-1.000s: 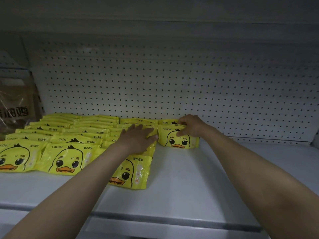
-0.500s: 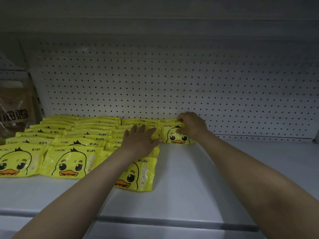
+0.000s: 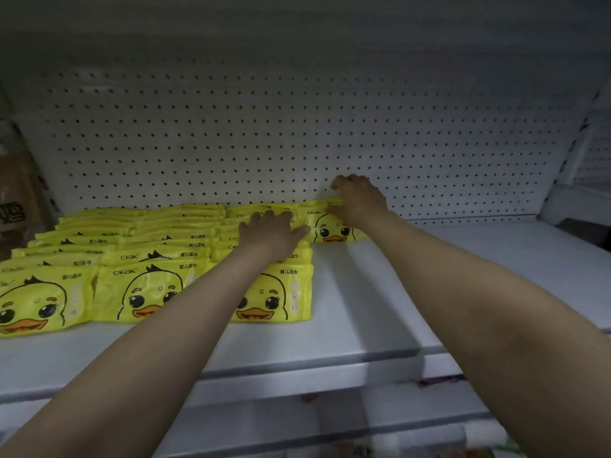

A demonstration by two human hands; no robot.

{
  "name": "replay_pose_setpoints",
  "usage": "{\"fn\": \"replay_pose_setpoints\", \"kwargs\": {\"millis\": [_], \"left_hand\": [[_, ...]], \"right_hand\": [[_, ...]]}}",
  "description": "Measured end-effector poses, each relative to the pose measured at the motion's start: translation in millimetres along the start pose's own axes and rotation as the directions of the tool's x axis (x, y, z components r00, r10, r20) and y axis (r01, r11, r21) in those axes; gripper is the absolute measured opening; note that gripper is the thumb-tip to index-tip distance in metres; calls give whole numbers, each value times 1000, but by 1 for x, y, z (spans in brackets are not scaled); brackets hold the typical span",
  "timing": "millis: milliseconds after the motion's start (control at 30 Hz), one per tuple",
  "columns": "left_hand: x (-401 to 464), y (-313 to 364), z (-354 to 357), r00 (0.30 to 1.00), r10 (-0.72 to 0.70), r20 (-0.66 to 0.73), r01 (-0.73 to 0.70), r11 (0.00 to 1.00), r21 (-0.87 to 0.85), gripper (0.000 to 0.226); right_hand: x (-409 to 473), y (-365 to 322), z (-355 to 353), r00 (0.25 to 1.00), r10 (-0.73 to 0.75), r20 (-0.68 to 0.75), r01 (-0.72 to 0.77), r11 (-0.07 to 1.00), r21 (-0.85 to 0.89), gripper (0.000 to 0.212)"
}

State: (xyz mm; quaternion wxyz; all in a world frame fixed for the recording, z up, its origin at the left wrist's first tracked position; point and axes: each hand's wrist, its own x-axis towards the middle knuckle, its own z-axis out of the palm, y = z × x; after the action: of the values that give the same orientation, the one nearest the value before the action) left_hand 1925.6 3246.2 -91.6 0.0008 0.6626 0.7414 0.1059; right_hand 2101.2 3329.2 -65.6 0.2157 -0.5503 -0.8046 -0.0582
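Observation:
Yellow duck-print wipe packs (image 3: pixel 155 289) lie in overlapping rows on the left half of a white shelf (image 3: pixel 363 292). My left hand (image 3: pixel 272 234) lies flat, fingers straight, on the third row of packs. One more pack (image 3: pixel 330 228) stands at the back by the pegboard, starting a fourth row. My right hand (image 3: pixel 358 200) grips the top right of that pack with curled fingers.
A white pegboard wall (image 3: pixel 297 133) closes the back of the shelf. A brown bag (image 3: pixel 15 200) stands at the far left. The shelf's right half is bare white. A lower shelf (image 3: pixel 330 418) shows beneath the front edge.
My right hand pushed the single pack back to the pegboard. My left hand slid a little farther back along the third row. The camera moved closer.

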Motion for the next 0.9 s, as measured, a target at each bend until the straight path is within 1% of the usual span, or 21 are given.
{"fn": "replay_pose_setpoints", "kwargs": {"millis": [100, 267, 433, 600, 900], "left_hand": [[-4, -14, -10, 996, 38, -84, -47, 993, -109, 67], [-33, -36, -39, 967, 46, -252, -109, 964, -241, 56], [-86, -60, -63, 928, 11, -372, -124, 952, -281, 54], [-159, -83, -73, 892, -73, -446, -43, 968, -245, 51], [-308, -126, -75, 852, -200, -484, 138, 977, -161, 49]], "right_hand": [[-14, -17, -21, 999, -10, 31, 9, 999, 48, 54], [-43, -43, -55, 998, -60, 10, 59, 994, 93, 52], [-77, -76, -81, 989, -145, -20, 147, 983, 107, 51], [-124, -112, -94, 965, -255, -57, 260, 956, 137, 50], [-220, -186, -92, 893, -448, -29, 445, 874, 194, 50]]}}
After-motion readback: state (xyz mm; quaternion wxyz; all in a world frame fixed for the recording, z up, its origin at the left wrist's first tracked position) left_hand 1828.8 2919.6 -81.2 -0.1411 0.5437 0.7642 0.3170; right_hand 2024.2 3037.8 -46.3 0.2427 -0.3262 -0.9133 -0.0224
